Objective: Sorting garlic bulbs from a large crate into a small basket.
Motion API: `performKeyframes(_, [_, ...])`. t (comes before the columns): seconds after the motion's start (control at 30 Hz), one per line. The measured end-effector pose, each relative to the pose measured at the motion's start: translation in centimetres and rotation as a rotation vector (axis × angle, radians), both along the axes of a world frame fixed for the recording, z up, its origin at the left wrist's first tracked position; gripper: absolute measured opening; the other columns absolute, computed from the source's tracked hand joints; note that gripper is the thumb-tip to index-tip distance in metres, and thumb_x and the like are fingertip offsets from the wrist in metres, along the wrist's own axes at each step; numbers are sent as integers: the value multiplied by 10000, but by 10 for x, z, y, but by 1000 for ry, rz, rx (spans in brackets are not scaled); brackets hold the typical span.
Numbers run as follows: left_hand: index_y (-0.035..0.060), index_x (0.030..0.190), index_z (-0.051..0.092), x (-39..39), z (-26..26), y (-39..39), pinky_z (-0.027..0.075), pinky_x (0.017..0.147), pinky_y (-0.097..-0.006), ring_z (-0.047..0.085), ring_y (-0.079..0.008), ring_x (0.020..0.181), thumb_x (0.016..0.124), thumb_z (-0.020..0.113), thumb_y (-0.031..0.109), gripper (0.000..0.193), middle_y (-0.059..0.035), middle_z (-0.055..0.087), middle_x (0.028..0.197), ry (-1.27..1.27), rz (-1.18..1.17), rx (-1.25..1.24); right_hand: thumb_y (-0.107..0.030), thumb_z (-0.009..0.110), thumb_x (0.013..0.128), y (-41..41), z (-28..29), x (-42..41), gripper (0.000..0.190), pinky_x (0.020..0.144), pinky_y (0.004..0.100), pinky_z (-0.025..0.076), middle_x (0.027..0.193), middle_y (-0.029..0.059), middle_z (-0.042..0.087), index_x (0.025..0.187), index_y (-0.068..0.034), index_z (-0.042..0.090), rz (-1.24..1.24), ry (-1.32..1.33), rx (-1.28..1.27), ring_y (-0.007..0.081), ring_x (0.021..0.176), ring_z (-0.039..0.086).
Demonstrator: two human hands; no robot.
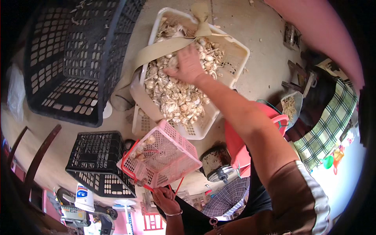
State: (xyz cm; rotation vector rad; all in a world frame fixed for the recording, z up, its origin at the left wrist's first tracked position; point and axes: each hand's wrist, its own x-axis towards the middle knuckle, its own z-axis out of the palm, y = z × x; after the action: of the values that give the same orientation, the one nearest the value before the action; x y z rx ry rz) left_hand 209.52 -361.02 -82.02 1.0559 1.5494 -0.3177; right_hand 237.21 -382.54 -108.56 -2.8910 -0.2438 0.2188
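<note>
My right hand (188, 66) reaches into a large white plastic crate (239, 57), its thumb and fingers spread over a heap of garlic bulbs (176, 100). It is slightly blurred, and its fingertips are partly hidden among the bulbs. My left hand (166, 199), with a bracelet at the wrist, grips the red handle (147, 186) of a pink plastic basket (179, 147). This basket is tilted beside the crate's near edge, with several garlic bulbs (142, 148) at its left side. A wide beige band (164, 50) crosses over the crate, knotted near its far end.
A big black plastic crate (80, 55) stands at the left, with a smaller black crate (97, 161) nearer me. On the right are a red plastic tub (238, 147), a metal pot (216, 161) and a green plaid cloth (326, 126). A white bucket (84, 197) sits at lower left.
</note>
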Motion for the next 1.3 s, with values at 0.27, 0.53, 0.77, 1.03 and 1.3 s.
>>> performKeyframes(0.27, [102,690,445,17,-5,-9,176,336,-199,245,-45,386,957,436,366,376,45,303,507,-19,14,32,-104,600,754,9,27,-74,532,878,420,427,1198,122,445,1253,-191,437,37,300,302,310,1058,481])
performKeyframes(0.53, [115,672,396,41,2,-18,182,368,-192,257,-34,415,957,433,362,379,51,286,507,-4,-232,147,99,543,752,-74,52,-118,572,742,289,497,1161,75,535,1253,-163,458,-380,530,663,175,888,558])
performKeyframes(0.77, [101,706,367,58,-20,-39,187,441,-207,268,-28,497,980,390,262,319,52,291,563,-118,-345,124,42,563,782,-45,135,-79,470,825,294,454,1163,81,568,1229,-83,491,-797,620,901,201,1034,553])
performKeyframes(1.03, [125,664,373,52,-23,-41,166,376,-210,247,-40,426,965,426,266,337,53,290,518,-151,-270,181,-223,545,845,-10,148,-6,354,901,395,443,1074,175,600,1128,-10,556,-113,587,772,318,1039,564])
performKeyframes(1.3, [108,690,399,44,-11,-5,166,392,-193,241,-23,427,967,428,321,350,55,314,523,-111,-214,96,-290,570,821,-11,65,-77,537,751,423,514,1169,172,530,1293,-91,411,308,540,107,323,914,594])
